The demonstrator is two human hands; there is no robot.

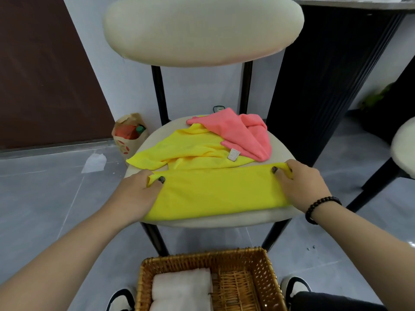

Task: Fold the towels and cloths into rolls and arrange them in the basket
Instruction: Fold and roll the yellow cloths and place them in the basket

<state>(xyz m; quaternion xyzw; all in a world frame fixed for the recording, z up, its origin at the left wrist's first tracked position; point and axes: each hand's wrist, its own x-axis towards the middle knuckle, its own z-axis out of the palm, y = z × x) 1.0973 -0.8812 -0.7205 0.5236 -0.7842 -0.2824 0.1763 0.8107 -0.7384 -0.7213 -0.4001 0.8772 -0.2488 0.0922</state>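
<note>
Both hands pinch the yellow cloth (215, 191) on the chair seat (224, 219): left hand (137, 194) at 1 folded corner, right hand (301, 182) at the other. Best to keep edges level, crease taut, before rolling toward the basket (258, 265).

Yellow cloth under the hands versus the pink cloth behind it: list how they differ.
The yellow cloth lies folded into a flat band across the front of the chair seat; the pink cloth sits crumpled at the back. The left hand and right hand pinch the yellow cloth's far corners with their fingers; nothing touches the pink cloth. The yellow cloth spans more of the seat than the pink one. Both rest on the seat, not in the basket.
</note>
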